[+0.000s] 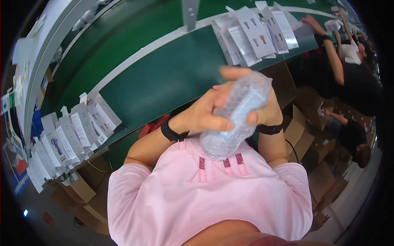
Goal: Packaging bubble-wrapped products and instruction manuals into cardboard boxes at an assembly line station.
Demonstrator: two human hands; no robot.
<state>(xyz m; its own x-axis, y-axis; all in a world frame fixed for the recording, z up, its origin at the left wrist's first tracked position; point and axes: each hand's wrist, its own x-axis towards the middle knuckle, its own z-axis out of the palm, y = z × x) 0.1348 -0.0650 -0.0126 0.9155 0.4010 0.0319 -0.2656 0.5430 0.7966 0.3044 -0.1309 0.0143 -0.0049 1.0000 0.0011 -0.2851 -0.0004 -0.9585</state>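
Note:
In front of my chest I hold a bubble-wrapped package (pixel 240 110), tilted, with something pale blue and long showing through the clear plastic. My left hand (pixel 207 115) grips it from the left, its thumb lying across the front. From the right, my right hand (pixel 269 107) is closed round the package; part of that hand is hidden behind the wrap. Some fingers near the upper end are blurred by motion. Both wrists wear black bands. The exact kind of thing inside cannot be made out.
A green workbench (pixel 164 67) spans the front. Upright white printed cartons (pixel 254 35) stand at its far right, and another row of white cartons (pixel 78 129) at the left. Brown cardboard boxes (pixel 301 127) lie below on the right. Co-workers (pixel 349 74) are at the right.

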